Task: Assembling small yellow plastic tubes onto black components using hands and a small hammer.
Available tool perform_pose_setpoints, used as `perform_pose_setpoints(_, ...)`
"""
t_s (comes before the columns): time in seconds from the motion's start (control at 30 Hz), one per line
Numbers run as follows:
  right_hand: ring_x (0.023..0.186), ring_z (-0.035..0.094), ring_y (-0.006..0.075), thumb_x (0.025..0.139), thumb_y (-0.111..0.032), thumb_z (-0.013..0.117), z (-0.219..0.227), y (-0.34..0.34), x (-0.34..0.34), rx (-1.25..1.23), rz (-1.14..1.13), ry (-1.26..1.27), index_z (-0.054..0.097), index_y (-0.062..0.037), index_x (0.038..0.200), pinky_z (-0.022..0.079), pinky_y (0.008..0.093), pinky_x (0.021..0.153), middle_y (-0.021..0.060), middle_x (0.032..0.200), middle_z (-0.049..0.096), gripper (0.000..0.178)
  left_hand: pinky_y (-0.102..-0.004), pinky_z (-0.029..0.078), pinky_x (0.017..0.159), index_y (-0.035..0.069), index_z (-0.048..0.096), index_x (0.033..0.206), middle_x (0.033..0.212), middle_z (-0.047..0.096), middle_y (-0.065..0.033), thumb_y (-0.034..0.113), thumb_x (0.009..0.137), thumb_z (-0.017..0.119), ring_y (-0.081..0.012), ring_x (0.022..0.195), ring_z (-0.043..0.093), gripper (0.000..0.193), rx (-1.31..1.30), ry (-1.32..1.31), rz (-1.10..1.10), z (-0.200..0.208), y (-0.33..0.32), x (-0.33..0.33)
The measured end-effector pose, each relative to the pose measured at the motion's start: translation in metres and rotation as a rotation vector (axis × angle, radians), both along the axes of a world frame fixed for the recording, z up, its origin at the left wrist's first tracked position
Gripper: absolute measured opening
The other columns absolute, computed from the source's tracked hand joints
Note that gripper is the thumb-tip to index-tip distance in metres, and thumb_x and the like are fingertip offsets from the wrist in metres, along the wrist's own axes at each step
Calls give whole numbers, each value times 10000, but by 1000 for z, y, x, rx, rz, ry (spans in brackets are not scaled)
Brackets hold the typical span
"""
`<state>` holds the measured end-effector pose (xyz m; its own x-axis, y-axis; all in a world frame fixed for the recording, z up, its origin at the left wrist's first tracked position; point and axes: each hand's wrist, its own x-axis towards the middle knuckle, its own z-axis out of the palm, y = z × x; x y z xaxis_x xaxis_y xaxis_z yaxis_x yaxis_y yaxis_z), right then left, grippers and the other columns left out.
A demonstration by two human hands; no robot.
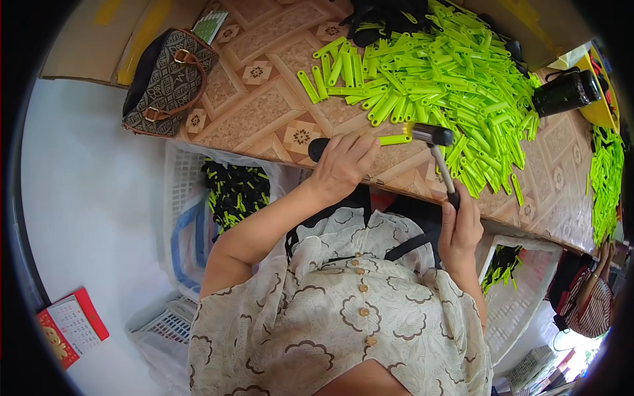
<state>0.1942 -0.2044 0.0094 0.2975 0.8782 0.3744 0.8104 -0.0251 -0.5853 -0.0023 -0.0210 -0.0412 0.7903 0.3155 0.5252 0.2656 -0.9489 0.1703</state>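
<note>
My left hand (345, 164) is closed over a small piece lying at the table's front edge. A rounded black end (318, 149) sticks out on the piece's left, and a lime-green strip with a hole in its tip (395, 140) on its right; the middle is hidden under my fingers. My right hand (461, 231) grips the black handle of a hammer (444, 173). The hammer head has a black face on the right and a yellowish one on the left, which is beside or over the green tip; whether they touch I cannot tell. Beyond lies a big heap of lime-green strips (456, 92).
A patterned handbag (165, 86) stands at the table's (264, 109) left end. Black pieces (376, 20) lie behind the heap, a dark jar (564, 92) to its right. Below the table are a crate of black-and-green pieces (234, 191) and another container (522, 290). Another person (588, 303) is far right.
</note>
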Motion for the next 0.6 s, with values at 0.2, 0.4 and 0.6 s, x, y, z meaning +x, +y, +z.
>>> perform_pose_setpoints(0.2, 782, 643, 368, 937, -82, 612, 7, 10, 6, -229, -26, -104, 571, -13, 1238, 526, 433, 657, 200, 919, 621, 312, -402, 460, 845, -29, 621, 1159, 1162, 584, -164, 80, 769, 594, -323, 1041, 595, 406, -89, 37, 54, -2, -5, -2)
perform_pose_setpoints(0.4, 796, 637, 374, 934, -108, 627, -11, 3, 15, -370, -96, -131, 586, -35, 1201, 523, 434, 658, 181, 909, 618, 280, -380, 443, 827, -22, 626, 1170, 1166, 591, -145, 87, 768, 596, -293, 1031, 598, 418, -45, 36, 68, 0, -5, -1)
perform_pose_setpoints(0.6, 809, 637, 388, 953, -98, 597, -17, -4, 19, -252, -82, -75, 555, -8, 1271, 514, 452, 670, 206, 944, 616, 334, -372, 432, 837, -27, 624, 1131, 1132, 597, -116, 105, 787, 565, -266, 1027, 591, 373, -13, 32, 85, 2, -5, -1)
